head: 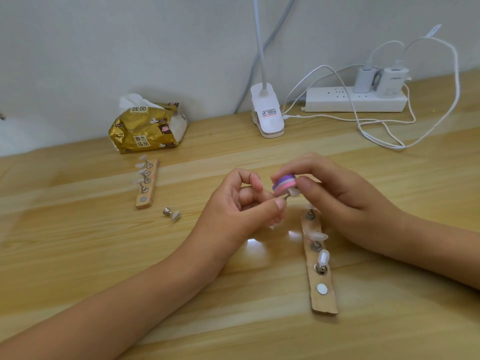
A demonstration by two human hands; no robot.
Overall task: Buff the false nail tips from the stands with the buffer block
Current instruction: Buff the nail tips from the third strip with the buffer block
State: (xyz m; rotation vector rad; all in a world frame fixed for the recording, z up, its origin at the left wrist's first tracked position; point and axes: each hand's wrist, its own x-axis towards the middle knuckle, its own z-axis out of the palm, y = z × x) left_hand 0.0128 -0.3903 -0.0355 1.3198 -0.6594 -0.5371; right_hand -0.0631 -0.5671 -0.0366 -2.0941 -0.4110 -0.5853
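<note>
Head view: left hand (241,203) grip pinches metal pin (285,196) carrying translucent curved tip (294,194) above wood-grain counter (78,255). Right hand (337,193) grip pinches layered purple-pink block (284,184), touching tip. Advice: light short strokes, pin steady, follow curve. More tips on near stand (322,300), far stand (148,196)

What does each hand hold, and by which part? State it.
Left hand pinches the metal pin under a nail tip, at its stem. Right hand grips the buffer block by its sides.
</note>
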